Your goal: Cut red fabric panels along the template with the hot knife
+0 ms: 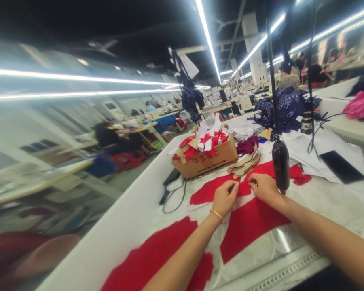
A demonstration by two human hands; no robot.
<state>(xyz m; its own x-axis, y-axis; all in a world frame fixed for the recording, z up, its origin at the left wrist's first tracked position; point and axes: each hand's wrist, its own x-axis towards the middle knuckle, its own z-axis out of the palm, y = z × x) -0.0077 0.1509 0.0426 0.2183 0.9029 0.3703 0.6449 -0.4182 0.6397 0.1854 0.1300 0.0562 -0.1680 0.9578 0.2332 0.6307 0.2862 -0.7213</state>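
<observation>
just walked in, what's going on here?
In a large sewing workshop, a person at a white worktable is pinching the edge of cut red fabric between the fingertips of their left hand and right hand. Just ahead sits a cardboard box of red and white scraps. A black bottle-shaped device stands close to the right hand, and a phone lies further right. Navy patterned fabric is heaped beyond. A co-worker sits at a distant station.
</observation>
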